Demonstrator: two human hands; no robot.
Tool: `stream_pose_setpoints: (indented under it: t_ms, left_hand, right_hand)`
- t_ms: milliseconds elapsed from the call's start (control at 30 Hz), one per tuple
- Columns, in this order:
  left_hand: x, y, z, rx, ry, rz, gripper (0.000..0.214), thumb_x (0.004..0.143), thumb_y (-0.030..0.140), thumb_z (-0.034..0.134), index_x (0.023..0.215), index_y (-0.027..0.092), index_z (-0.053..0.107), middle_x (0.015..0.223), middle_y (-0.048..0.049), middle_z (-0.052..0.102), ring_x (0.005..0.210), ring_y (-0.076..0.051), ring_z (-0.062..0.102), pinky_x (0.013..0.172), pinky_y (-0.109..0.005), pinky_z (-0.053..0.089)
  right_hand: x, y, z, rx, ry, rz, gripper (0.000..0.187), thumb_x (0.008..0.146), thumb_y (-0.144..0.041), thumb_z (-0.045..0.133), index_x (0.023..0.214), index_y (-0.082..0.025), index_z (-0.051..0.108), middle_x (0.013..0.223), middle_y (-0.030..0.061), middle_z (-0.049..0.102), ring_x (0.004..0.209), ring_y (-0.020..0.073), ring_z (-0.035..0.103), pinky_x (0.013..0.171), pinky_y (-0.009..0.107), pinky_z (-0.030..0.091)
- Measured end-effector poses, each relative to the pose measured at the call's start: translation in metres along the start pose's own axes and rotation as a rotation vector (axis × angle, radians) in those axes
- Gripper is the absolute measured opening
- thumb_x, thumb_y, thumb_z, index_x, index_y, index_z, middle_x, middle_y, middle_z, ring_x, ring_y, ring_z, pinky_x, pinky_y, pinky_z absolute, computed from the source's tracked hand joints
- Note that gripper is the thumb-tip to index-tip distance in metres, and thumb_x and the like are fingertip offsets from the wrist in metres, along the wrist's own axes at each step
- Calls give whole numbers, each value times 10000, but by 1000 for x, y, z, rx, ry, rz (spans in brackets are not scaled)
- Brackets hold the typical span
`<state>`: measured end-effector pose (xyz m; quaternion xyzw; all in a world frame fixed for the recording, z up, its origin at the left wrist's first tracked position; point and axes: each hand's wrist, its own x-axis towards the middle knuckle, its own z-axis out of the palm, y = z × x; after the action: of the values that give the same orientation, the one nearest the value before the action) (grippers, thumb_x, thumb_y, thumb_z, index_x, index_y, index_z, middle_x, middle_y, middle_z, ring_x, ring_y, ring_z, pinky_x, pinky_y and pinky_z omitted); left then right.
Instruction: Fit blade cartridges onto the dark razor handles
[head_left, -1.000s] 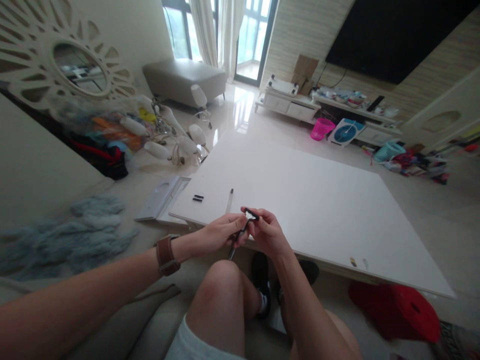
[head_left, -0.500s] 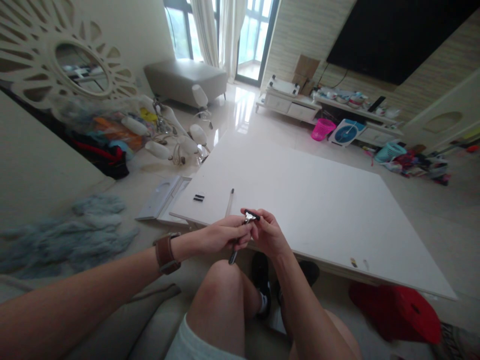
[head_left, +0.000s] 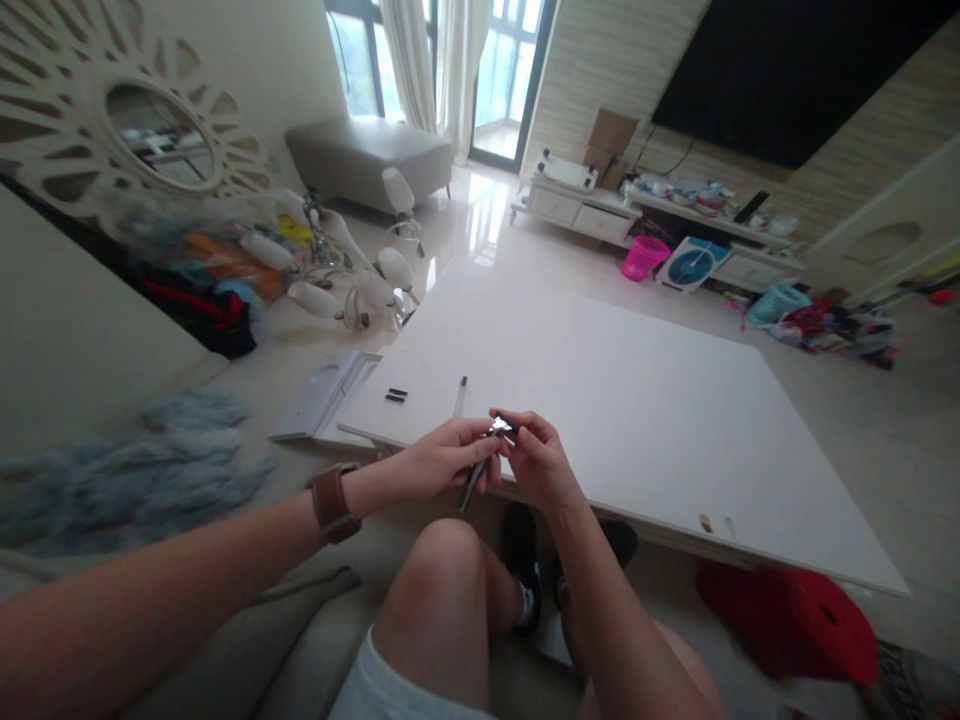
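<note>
Nothing legible: no text, brand or number to be read. Dark item [head_left: 909, 682], lower right corner: pale letter-like marks, too blurred to make out

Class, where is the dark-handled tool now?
In the head view, the tool is in the left hand, with the right hand at its shiny head, by the near edge of the white table, toward its left end.

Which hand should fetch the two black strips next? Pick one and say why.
Left, probably: the left hand is nearer the black strips, which lie on its side. The right hand, also on the T-shaped tool, could hold it alone.
</note>
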<state>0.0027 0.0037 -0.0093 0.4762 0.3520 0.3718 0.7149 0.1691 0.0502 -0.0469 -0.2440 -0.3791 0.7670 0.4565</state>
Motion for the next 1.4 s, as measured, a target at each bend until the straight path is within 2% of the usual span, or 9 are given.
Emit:
stream_pose_setpoints:
  t_ms: [133,267,467,633,800,967,1067,1267,1400]
  left_hand:
    - [2,-2,-2,-26,34,-1,388,898,525,615,977,149,563,754,-47,664,537,-104,575,419,-193,244]
    - [3,-3,-4,-15,75,-21,376,888,522,625,885,151,562,755,-31,642,569,-106,593,444,-192,285]
    - [3,-8,-5,30,84,8,403,903,539,589,927,137,586,769,-45,646,571,-102,563,474,-199,349]
    - [4,-14,-6,51,72,-7,441,914,572,551,980,136,566,741,-60,678,469,-79,480,454,-205,371]
    - [5,-12,-6,98,88,-19,437,887,560,595,979,133,584,767,-54,686,434,-64,464,414,-200,360]
    - [5,-15,-6,97,222,-78,375,820,434,701,1029,165,546,900,-85,728,659,-148,659,471,-198,431]
    - [5,-18,-8,64,290,-125,358,809,402,711,1005,171,520,969,-132,739,807,-215,718,512,-211,455]
    - [6,-17,-8,56,334,-94,388,774,405,739,1000,148,556,1014,-128,701,881,-263,734,554,-248,513]
    - [5,-15,-6,107,361,-61,353,787,400,734,977,140,589,1045,-97,660,881,-253,735,570,-244,528]
  right_hand:
    - [3,4,1,-2,49,-15,232,690,-326,856,872,-242,740,989,45,771,812,172,657,761,320,509]
    - [6,4,-1,-3,140,-53,199,696,-271,827,865,-240,727,957,24,762,720,129,616,714,283,505]
    - [6,4,-2,-21,86,-31,222,714,-269,800,928,-236,748,1000,22,754,706,129,615,625,260,479]
    - [4,6,3,-13,62,-7,274,664,-240,844,927,-233,769,905,12,762,791,141,650,731,270,495]
    - [4,11,1,-37,102,-9,225,644,-232,877,835,-224,759,786,-13,749,729,124,647,745,272,487]
    - [7,18,-6,-122,212,-67,205,615,-224,890,721,-213,715,685,-38,689,668,113,591,685,260,445]
    - [9,18,-5,-145,256,-79,214,601,-224,884,736,-218,718,663,-50,645,642,103,546,657,252,415]
    - [8,12,-2,-79,317,20,151,679,-321,775,765,-202,740,741,-3,668,681,116,562,597,236,364]
    - [6,14,-5,-135,284,39,125,655,-280,760,744,-195,739,734,0,677,667,118,553,604,244,365]
